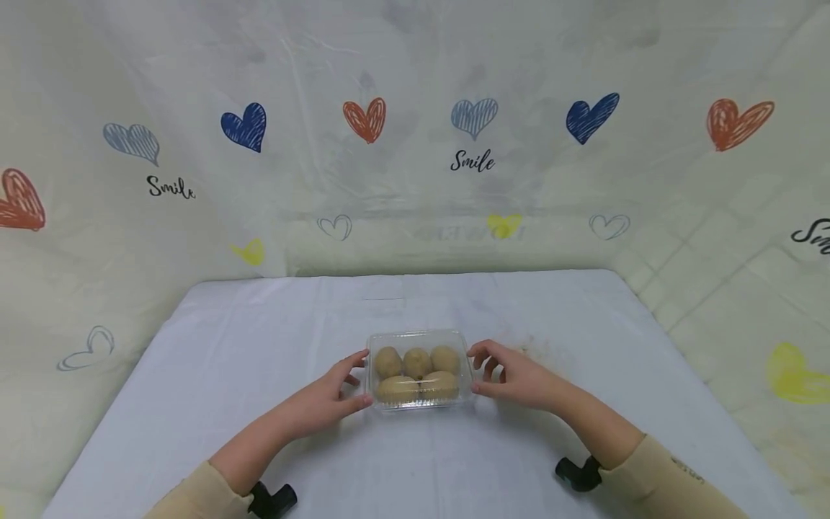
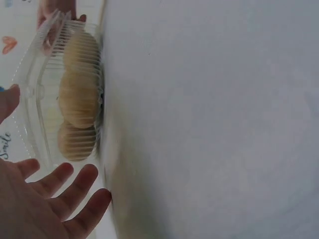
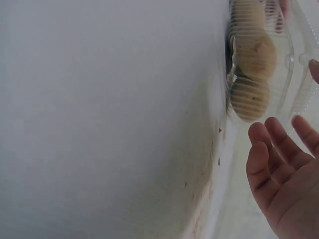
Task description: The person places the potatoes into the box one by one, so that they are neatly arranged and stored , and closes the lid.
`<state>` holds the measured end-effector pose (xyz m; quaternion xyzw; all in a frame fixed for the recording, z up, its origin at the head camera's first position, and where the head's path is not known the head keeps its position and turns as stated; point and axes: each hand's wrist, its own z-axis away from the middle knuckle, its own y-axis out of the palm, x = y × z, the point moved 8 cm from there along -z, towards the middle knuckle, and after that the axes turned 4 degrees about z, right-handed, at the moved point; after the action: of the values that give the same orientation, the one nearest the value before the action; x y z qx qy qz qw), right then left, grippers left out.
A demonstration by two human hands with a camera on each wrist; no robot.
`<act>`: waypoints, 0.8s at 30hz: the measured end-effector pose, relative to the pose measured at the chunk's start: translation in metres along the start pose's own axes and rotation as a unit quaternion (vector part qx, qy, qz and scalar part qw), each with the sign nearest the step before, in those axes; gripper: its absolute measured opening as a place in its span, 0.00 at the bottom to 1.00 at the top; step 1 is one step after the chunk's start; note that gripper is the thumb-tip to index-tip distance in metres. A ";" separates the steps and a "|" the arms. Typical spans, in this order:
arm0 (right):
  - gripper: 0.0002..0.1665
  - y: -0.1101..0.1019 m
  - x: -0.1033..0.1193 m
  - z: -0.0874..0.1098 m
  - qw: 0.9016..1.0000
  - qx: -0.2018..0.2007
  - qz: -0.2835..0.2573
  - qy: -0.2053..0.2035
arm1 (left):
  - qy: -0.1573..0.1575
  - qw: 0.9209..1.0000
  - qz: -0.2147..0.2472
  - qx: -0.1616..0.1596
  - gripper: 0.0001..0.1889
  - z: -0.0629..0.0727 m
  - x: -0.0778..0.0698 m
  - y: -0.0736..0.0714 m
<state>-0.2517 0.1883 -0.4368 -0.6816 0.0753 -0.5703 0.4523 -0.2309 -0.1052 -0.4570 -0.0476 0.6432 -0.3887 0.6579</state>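
Observation:
A clear plastic clamshell box (image 1: 420,405) lies on the table, its lid down over several tan, rounded, potato-like items (image 1: 417,362). At its left side is my left hand (image 1: 327,393), thumb and fingertips spread right at the box's edge. My right hand (image 1: 515,373) is at the opposite side, its fingers loosely bent and the fingertips close to the wall. In the left wrist view the ribbed wall of the box (image 2: 82,55) stands beyond the spread fingers (image 2: 82,209). The right wrist view has the relaxed fingers (image 3: 286,149) just short of the box (image 3: 279,55).
A white cloth covers the table (image 1: 415,468). Small dark specks (image 3: 219,130) and a brownish stain mark the cloth near the right hand. Behind the table hangs a pale sheet (image 1: 415,58) printed with hearts. A black wrist device (image 1: 578,474) sits at each sleeve.

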 end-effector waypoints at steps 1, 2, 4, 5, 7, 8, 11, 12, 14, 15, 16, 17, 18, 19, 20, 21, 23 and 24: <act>0.30 0.001 -0.001 0.000 1.000 0.000 0.001 0.004 | -0.001 1.000 0.005 0.001 0.43 -0.001 -0.001 0.001; 0.32 0.002 0.000 0.001 1.000 0.001 0.002 0.007 | -0.004 1.000 0.011 0.001 0.43 -0.001 -0.002 0.002; 0.37 0.003 0.000 0.002 1.000 0.001 0.005 0.011 | -0.009 1.000 0.022 0.002 0.43 -0.003 -0.001 0.004; 0.39 0.003 0.000 0.002 1.000 0.002 0.007 0.013 | -0.013 1.000 0.025 0.004 0.43 -0.003 -0.001 0.005; 0.43 0.004 0.000 0.003 1.000 0.006 0.008 0.018 | -0.020 0.999 0.040 0.009 0.44 -0.004 -0.002 0.007; 0.44 0.005 0.000 0.003 1.000 0.009 0.007 0.019 | -0.020 0.998 0.050 0.012 0.44 -0.004 -0.002 0.008; 0.46 0.007 -0.001 0.003 1.000 0.017 0.002 0.019 | -0.015 0.997 0.075 0.022 0.45 -0.003 -0.004 0.011; 0.47 0.007 -0.001 0.003 1.000 0.018 0.000 0.018 | -0.011 0.996 0.087 0.024 0.45 -0.003 -0.005 0.012; 0.47 0.008 0.000 0.002 1.000 0.019 -0.003 0.016 | -0.004 0.994 0.104 0.028 0.46 -0.002 -0.007 0.013; 0.47 0.008 0.000 0.002 1.000 0.020 -0.005 0.014 | -0.003 0.994 0.110 0.029 0.46 -0.002 -0.008 0.014; 0.47 0.008 0.000 0.002 1.000 0.021 -0.006 0.013 | -0.003 0.993 0.117 0.029 0.46 -0.002 -0.009 0.014; 0.47 0.008 0.000 0.001 1.000 0.022 -0.008 0.012 | -0.005 0.992 0.122 0.029 0.45 -0.002 -0.009 0.015; 0.47 0.009 0.000 0.001 1.000 0.023 -0.010 0.012 | -0.007 0.992 0.126 0.028 0.45 -0.002 -0.009 0.015; 0.47 0.009 0.000 0.001 1.000 0.024 -0.012 0.012 | -0.008 0.991 0.131 0.028 0.45 -0.002 -0.009 0.015; 0.47 0.009 0.001 0.001 1.000 0.025 -0.015 0.012 | -0.008 0.990 0.136 0.027 0.45 -0.002 -0.009 0.015; 0.47 0.009 0.000 0.001 0.999 0.025 -0.017 0.012 | -0.009 0.990 0.138 0.027 0.45 -0.002 -0.009 0.016; 0.48 0.010 0.000 0.001 0.999 0.027 -0.021 0.013 | -0.007 0.989 0.144 0.026 0.45 -0.002 -0.009 0.016; 0.48 0.010 0.000 0.001 0.999 0.027 -0.023 0.012 | -0.006 0.989 0.147 0.026 0.45 -0.002 -0.009 0.016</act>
<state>-0.2468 0.1832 -0.4441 -0.6638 0.0499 -0.5908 0.4559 -0.2236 -0.0880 -0.4592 0.0621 0.6293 -0.3038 0.7126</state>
